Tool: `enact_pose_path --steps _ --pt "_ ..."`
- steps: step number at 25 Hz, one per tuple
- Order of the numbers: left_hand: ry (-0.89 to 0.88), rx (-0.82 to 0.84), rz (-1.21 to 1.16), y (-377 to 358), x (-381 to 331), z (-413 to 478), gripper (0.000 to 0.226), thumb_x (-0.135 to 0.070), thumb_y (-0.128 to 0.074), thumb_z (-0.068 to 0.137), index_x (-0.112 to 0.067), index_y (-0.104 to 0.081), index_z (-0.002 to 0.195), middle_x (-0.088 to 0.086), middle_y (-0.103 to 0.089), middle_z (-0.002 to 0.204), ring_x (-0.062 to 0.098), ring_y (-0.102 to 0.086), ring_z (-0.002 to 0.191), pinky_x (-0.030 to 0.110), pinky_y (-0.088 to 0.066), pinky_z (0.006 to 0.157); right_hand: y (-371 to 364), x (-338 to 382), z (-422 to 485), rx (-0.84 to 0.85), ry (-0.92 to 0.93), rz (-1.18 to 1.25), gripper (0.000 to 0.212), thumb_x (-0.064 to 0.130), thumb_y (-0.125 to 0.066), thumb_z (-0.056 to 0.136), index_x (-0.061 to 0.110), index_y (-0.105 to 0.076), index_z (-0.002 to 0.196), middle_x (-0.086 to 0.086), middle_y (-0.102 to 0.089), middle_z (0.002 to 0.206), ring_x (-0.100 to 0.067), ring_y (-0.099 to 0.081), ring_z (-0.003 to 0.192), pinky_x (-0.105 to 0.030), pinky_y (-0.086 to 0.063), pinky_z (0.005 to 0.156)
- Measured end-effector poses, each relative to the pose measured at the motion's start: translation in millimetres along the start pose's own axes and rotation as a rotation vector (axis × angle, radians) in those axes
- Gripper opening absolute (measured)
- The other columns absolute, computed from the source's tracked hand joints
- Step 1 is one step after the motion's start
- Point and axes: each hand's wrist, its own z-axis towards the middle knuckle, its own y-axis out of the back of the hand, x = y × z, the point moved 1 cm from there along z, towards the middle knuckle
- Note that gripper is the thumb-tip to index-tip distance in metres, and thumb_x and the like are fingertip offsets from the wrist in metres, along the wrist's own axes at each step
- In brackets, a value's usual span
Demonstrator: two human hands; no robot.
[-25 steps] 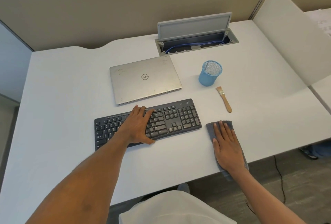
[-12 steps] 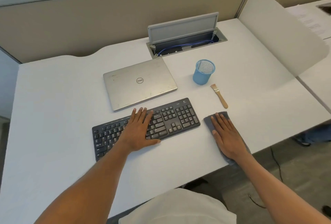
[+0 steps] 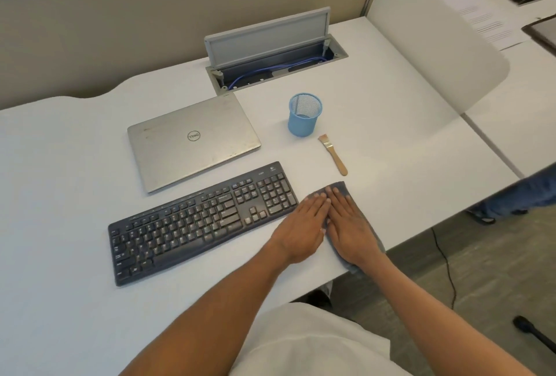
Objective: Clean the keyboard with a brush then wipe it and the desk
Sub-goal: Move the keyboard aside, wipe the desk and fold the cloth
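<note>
Desk (image 3: 391, 135): likely mid-wipe; next, 1 sweep.
Hands: my left hand (image 3: 301, 225), right hand (image 3: 350, 225) flat (nothing grasped) on cloth (image 3: 340, 186) right of keyboard (image 3: 195, 225).

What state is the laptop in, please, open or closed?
Closed: the laptop lies flat on the desk, lid down with its logo facing up.

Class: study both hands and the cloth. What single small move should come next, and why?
Probably slide the grey cloth left onto the keyboard. The right hand lies flat on it, the left hand flat alongside, next to the keyboard's number-pad end, and the brush lies apart on the desk, so wiping seems due.
</note>
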Motion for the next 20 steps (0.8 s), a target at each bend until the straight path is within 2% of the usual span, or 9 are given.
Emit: enact_pose_path --steps 4,8,14,20 --pt "0.051 -0.004 -0.051 -16.9 -24.9 23.7 0.070 -0.023 -0.041 0.111 -0.005 -0.003 0.168 0.012 0.004 0.177 0.023 0.004 0.165 0.036 0.005 0.134 6.1 -29.2 -4.6 -0.015 0.031 -0.005 0.061 0.025 -0.035 0.107 0.012 -0.016 0.163 -0.006 -0.012 0.171 -0.019 -0.005 0.159 -0.046 -0.015 0.128" --pt "0.059 -0.008 -0.086 -24.5 -43.1 51.3 0.076 -0.022 -0.047 0.109 -0.008 -0.002 0.169 0.008 0.007 0.177 0.019 0.008 0.164 0.026 0.014 0.128 15.6 -71.5 -7.8 -0.016 0.062 0.001 0.059 0.025 -0.033 0.107 0.012 -0.019 0.163 -0.006 -0.012 0.171 -0.018 -0.005 0.159 -0.045 -0.014 0.129" --pt "0.078 0.000 -0.125 -29.0 -71.9 102.3 0.075 -0.021 -0.049 0.109 -0.008 -0.005 0.168 0.008 0.003 0.177 0.018 0.005 0.164 0.029 0.007 0.131 28.6 -122.7 -6.9 -0.041 0.026 0.023 0.063 0.020 -0.042 0.106 0.015 -0.016 0.163 -0.004 -0.012 0.171 -0.017 -0.005 0.159 -0.044 -0.013 0.129" --pt "0.060 0.046 -0.109 -18.2 -86.3 160.4 0.072 -0.019 -0.045 0.111 -0.008 -0.002 0.168 0.009 0.004 0.178 0.020 0.004 0.165 0.035 -0.002 0.134 46.0 -179.4 10.4 -0.013 0.025 0.012 0.061 0.022 -0.037 0.107 0.016 -0.016 0.163 -0.002 -0.011 0.172 -0.016 -0.005 0.159 -0.045 -0.016 0.128"
